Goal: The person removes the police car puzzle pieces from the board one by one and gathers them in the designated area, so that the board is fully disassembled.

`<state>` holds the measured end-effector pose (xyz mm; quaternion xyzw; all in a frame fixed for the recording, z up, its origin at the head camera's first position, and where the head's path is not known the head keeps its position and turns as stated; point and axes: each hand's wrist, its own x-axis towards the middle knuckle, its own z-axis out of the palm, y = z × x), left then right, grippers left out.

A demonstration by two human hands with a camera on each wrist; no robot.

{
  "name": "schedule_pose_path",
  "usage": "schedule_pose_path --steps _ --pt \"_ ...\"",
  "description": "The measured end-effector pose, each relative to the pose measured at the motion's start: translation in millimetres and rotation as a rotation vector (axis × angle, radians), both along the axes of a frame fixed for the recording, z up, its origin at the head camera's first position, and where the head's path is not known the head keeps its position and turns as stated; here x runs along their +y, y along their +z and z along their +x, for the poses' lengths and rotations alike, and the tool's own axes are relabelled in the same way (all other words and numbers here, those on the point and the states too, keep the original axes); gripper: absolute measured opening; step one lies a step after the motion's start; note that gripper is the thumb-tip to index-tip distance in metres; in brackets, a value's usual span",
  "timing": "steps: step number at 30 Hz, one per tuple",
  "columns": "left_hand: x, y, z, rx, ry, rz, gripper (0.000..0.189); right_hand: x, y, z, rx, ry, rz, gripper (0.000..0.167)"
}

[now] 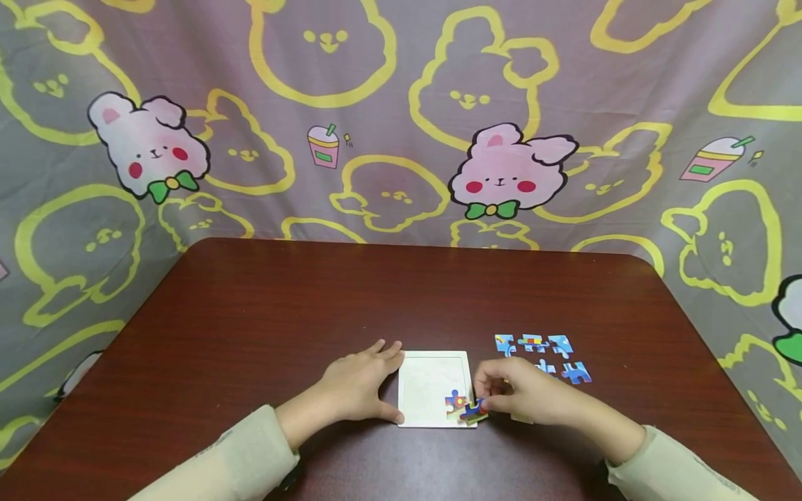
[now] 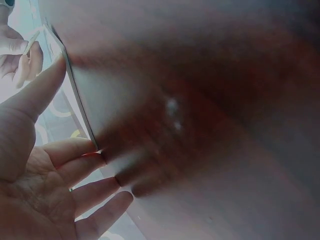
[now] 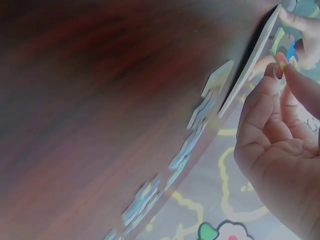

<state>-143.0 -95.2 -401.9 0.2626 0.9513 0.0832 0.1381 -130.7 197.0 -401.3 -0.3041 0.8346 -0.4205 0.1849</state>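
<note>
A pale square puzzle tray (image 1: 432,390) with a raised rim lies near the front of the table. Along its left side rests my left hand (image 1: 363,383), thumb at the lower corner and fingers spread straight by the upper one. Between thumb and fingertips, my right hand (image 1: 526,393) pinches a blue-and-yellow jigsaw piece (image 1: 474,410). That piece is tilted over the tray's lower right corner, seen partly edge-on in the right wrist view. Beside it, inside the tray, is another jigsaw piece (image 1: 455,402) with red, blue and yellow on it.
Several loose blue jigsaw pieces (image 1: 560,345) lie to the right of the tray, some partly hidden behind my right hand. Under everything is a dark reddish-brown table (image 1: 301,306). A patterned curtain (image 1: 388,125) hangs around its back and sides.
</note>
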Motion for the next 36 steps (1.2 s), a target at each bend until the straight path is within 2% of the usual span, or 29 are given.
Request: schedule_pose_path --steps 10,16,24,32,36 --pt "1.5 -1.7 -2.1 0.020 -0.013 -0.011 0.098 31.9 2.5 0.5 0.035 -0.045 -0.009 0.010" --pt "2.9 -1.9 -1.9 0.029 -0.010 -0.014 0.099 53.7 3.1 -0.2 0.107 -0.071 -0.026 0.013" --pt "3.9 -1.0 -1.6 0.043 -0.010 -0.010 0.099 80.7 7.8 -0.8 0.145 -0.102 -0.013 0.013" --pt "3.9 1.3 -1.7 0.044 -0.012 -0.003 0.099 103.2 1.8 3.6 0.116 -0.109 -0.006 0.013" --pt "3.8 0.8 -1.7 0.040 -0.014 -0.003 0.100 111.0 -2.8 5.3 0.047 -0.079 -0.030 0.010"
